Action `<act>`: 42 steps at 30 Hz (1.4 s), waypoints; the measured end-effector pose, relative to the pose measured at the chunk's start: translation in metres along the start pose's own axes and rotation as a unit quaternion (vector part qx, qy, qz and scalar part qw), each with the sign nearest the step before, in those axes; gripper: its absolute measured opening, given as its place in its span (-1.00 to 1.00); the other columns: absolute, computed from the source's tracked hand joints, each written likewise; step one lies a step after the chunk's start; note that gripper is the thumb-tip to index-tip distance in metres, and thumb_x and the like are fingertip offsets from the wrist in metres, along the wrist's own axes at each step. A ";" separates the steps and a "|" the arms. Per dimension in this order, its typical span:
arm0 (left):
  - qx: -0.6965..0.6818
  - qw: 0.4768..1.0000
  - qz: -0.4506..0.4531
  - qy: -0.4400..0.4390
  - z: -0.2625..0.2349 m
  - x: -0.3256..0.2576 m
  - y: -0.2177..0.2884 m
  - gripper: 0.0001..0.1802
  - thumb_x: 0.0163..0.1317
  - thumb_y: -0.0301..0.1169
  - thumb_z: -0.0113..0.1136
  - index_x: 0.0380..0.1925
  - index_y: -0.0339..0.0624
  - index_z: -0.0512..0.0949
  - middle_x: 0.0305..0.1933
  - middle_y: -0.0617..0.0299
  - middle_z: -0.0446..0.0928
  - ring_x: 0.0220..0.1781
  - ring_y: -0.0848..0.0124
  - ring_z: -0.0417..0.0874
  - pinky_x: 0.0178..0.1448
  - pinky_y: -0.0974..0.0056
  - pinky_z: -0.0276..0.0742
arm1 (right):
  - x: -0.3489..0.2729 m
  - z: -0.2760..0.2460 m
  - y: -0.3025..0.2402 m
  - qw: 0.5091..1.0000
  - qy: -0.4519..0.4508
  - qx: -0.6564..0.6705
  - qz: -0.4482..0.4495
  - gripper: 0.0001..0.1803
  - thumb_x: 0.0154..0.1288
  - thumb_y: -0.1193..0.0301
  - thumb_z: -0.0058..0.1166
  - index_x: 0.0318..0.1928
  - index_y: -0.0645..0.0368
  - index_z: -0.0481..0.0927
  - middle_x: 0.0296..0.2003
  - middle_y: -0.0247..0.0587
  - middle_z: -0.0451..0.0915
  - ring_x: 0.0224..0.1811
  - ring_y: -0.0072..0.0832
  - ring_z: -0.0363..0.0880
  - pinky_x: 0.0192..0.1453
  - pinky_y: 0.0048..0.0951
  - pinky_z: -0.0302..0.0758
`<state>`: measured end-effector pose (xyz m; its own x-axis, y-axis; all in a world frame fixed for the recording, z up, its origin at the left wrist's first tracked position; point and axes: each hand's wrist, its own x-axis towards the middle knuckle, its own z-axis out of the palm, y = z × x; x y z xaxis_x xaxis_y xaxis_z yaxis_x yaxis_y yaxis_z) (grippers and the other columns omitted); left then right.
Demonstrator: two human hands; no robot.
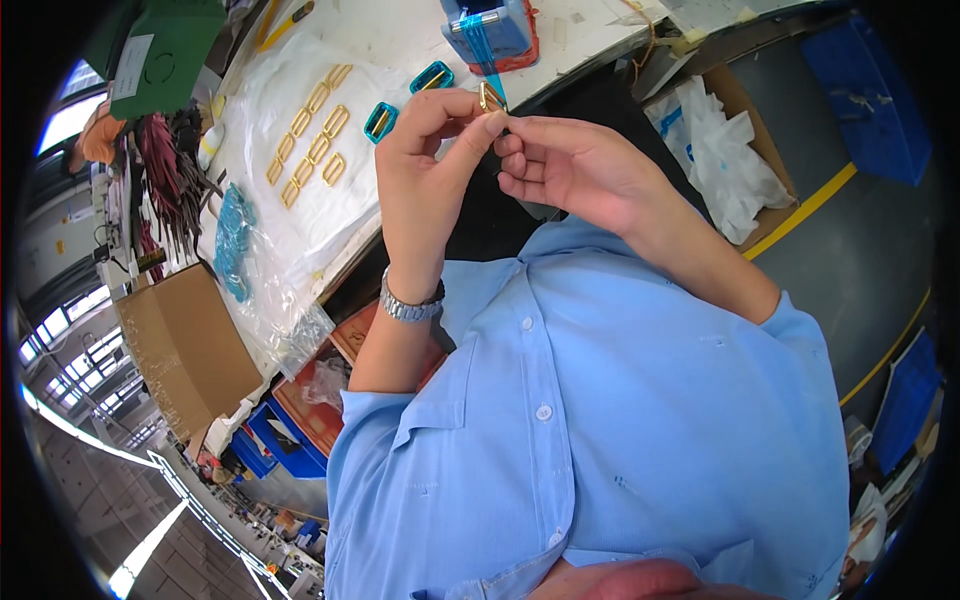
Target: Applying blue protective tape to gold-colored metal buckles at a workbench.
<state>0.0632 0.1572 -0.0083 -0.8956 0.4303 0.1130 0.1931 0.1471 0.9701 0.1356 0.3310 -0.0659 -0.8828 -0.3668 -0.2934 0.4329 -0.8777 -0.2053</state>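
Observation:
My left hand point(430, 165) pinches a small gold rectangular slider buckle point(489, 97) between thumb and forefinger. A strip of clear blue tape point(496, 84) runs down from a blue tape dispenser point(495, 35) and meets the buckle. At the strip's lower end, the thumb and forefinger of my right hand point(575, 170) press together, with the other fingers curled. Two slider buckles wrapped in blue film point(380, 122) lie just beyond my left hand. Bare gold slider buckles point(319, 149), several of them, are set out in slanting rows on a white sheet point(360, 75).
Left on the table lies a clear bag with blue pieces point(233, 240), near an open cardboard box point(190, 350). A green bin point(165, 60) stands far left. To the right, a carton holds white plastic point(725, 155); a blue bin point(870, 95) stands beyond it.

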 end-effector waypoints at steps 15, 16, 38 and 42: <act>-0.083 0.964 -0.198 -0.159 -0.023 0.041 0.007 -0.77 0.57 -0.31 0.31 -0.03 -0.27 0.71 0.02 0.15 0.79 0.04 0.44 0.77 0.29 0.27 0.65 | -0.002 0.020 -0.001 0.997 0.013 0.072 -0.009 -0.81 0.60 0.48 0.17 0.09 0.30 0.67 -0.11 -0.25 0.75 -0.07 -0.48 0.73 0.29 -0.27 0.70; -0.081 0.964 -0.198 -0.160 -0.025 0.042 0.007 -0.77 0.57 -0.31 0.31 -0.03 -0.27 0.71 0.02 0.15 0.79 0.04 0.44 0.77 0.29 0.27 0.65 | -0.004 0.021 -0.001 0.999 0.004 0.002 -0.037 -0.77 0.59 0.49 0.19 0.13 0.32 0.68 -0.05 -0.22 0.77 -0.03 -0.47 0.74 0.29 -0.30 0.69; -0.173 0.883 -0.411 -0.151 -0.034 0.065 0.030 -0.66 0.52 -0.21 0.39 0.06 -0.24 0.67 0.01 0.14 0.74 0.02 0.31 0.81 0.26 0.04 0.82 | 0.027 0.019 -0.032 0.749 0.052 -0.552 -0.362 -0.38 0.27 0.29 0.54 0.25 0.34 0.68 -0.07 -0.05 0.83 0.01 -0.37 0.83 0.16 -0.36 0.73; -0.154 0.873 -0.426 -0.179 -0.041 0.074 0.027 -0.61 0.53 -0.19 0.38 0.13 -0.27 0.65 0.10 0.09 0.71 0.10 0.26 0.76 0.35 -0.09 0.77 | 0.025 0.029 -0.037 0.773 0.020 -0.544 -0.326 -0.46 0.33 0.38 0.46 0.25 0.35 0.68 -0.08 -0.07 0.84 -0.06 -0.41 0.84 0.15 -0.39 0.73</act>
<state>-0.0144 0.1567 0.0346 -0.4675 0.5411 -0.6991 -0.6493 0.3265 0.6869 0.0920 0.3457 -0.0386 -0.9812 0.0731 0.1785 -0.1844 -0.0843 -0.9792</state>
